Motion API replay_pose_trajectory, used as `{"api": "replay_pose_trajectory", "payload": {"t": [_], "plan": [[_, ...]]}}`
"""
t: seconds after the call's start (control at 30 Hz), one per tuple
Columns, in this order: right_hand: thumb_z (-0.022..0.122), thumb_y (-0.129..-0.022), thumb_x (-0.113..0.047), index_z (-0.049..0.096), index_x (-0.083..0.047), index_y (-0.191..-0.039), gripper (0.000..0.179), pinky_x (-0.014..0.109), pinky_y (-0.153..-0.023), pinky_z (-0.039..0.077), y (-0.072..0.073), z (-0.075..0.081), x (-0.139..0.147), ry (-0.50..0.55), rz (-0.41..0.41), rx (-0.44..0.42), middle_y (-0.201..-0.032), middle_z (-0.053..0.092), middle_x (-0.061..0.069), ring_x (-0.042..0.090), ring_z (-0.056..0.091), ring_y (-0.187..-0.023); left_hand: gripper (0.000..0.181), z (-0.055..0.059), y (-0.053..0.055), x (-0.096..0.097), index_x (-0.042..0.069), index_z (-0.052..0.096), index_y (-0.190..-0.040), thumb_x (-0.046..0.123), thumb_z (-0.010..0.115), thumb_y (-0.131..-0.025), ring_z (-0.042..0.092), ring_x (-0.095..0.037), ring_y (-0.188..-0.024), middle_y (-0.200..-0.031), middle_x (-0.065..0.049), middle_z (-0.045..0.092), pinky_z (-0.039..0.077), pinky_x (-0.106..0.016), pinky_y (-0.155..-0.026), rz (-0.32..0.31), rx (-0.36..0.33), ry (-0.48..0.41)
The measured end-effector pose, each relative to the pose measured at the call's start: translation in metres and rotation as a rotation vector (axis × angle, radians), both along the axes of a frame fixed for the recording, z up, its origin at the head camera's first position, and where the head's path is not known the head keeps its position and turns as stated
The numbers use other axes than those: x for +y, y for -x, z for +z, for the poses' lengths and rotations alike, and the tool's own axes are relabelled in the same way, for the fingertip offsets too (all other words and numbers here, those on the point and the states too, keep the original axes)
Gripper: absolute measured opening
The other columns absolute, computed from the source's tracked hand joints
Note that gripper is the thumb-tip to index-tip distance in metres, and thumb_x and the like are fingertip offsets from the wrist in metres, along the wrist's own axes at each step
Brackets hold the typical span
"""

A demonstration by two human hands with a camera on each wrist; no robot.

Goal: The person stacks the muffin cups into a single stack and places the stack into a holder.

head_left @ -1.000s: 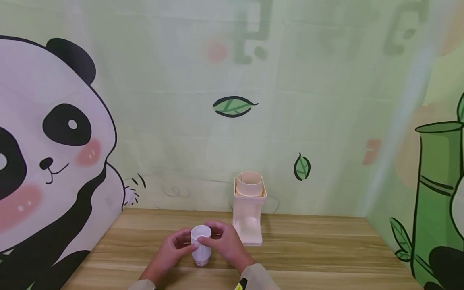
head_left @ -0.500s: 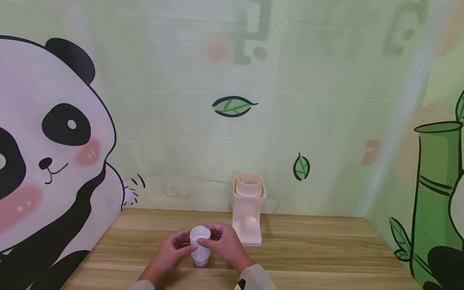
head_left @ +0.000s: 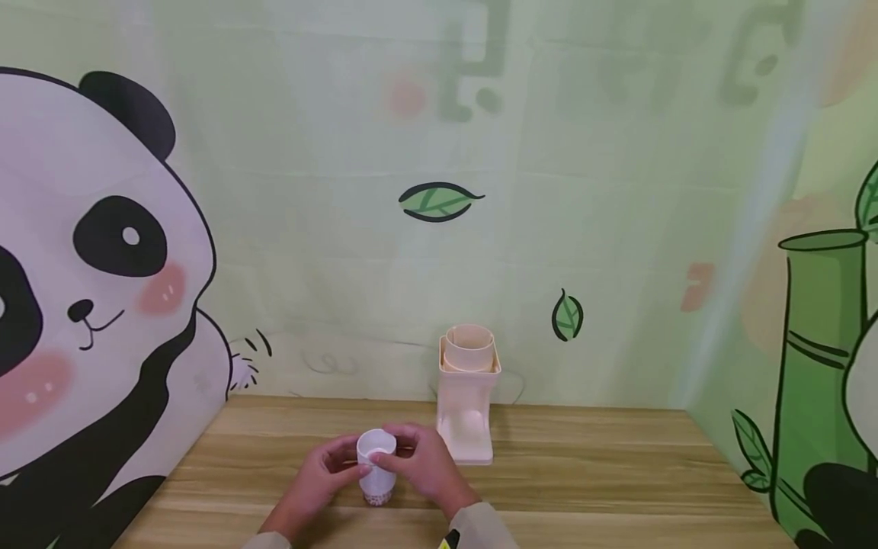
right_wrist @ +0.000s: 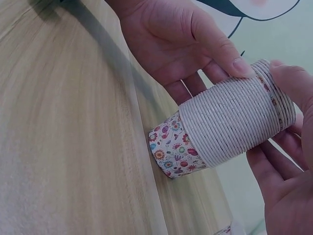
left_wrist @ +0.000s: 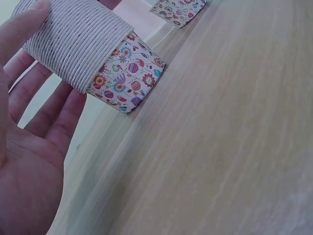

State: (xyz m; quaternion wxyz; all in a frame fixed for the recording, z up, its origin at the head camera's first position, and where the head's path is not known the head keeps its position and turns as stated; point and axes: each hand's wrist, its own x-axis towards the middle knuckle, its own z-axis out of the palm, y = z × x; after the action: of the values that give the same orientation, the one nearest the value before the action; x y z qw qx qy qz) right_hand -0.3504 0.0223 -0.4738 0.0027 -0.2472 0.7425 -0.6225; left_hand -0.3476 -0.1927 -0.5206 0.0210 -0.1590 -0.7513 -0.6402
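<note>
A stack of nested paper cups [head_left: 377,479] stands upright, its open end up. White rolled rims [left_wrist: 78,44] cover most of its side, and a colourful floral print [right_wrist: 173,149] shows at the bottom. My left hand [head_left: 322,470] holds the stack from the left, with the thumb on the rims. From the right, my right hand [head_left: 427,461] grips it near the top. In the right wrist view a narrow floral band parts the topmost rims from the rest, beside the right thumb [right_wrist: 291,81].
Behind the right hand, a pale pink stand [head_left: 466,412] with a round tube on top is on the wooden table [head_left: 583,473]. Another floral-printed cup base [left_wrist: 180,11] shows beyond the stack in the left wrist view. A panda-printed backdrop [head_left: 309,229] encloses the table.
The head view has turned slightly to the right. Both hands keep the same hold on the cup stack, which stays in place.
</note>
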Motion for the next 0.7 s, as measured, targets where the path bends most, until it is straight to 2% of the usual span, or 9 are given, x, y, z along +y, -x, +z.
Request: {"api": "replay_pose_trajectory", "payload": {"t": [0.27,0.7], "plan": [[0.082,-0.088,-0.023,0.070,-0.005,-0.127,0.045,0.030,-0.089,0.061,0.0005,0.0008,0.0001,-0.049,-0.010,-0.019,-0.120,0.075,0.012,0.024,0.074,-0.107,0.051,-0.0006,-0.0003,-0.0006,-0.003,0.061,-0.135,0.013,0.078,-0.090,0.069,-0.008,-0.105,-0.124,-0.021,0.071,0.055,-0.022,-0.092,0.000,0.011,0.009],[0.082,-0.088,-0.018,0.068,-0.003,-0.128,0.045,0.031,-0.090,0.060,-0.0021,-0.0019,0.0000,-0.016,-0.019,-0.027,-0.122,0.073,0.015,0.028,0.073,-0.109,0.051,-0.0002,-0.0009,-0.0001,-0.002,0.061,-0.135,0.014,0.078,-0.090,0.069,-0.010,-0.108,-0.126,-0.021,0.070,0.054,-0.022,-0.095,0.004,-0.003,0.013]]}}
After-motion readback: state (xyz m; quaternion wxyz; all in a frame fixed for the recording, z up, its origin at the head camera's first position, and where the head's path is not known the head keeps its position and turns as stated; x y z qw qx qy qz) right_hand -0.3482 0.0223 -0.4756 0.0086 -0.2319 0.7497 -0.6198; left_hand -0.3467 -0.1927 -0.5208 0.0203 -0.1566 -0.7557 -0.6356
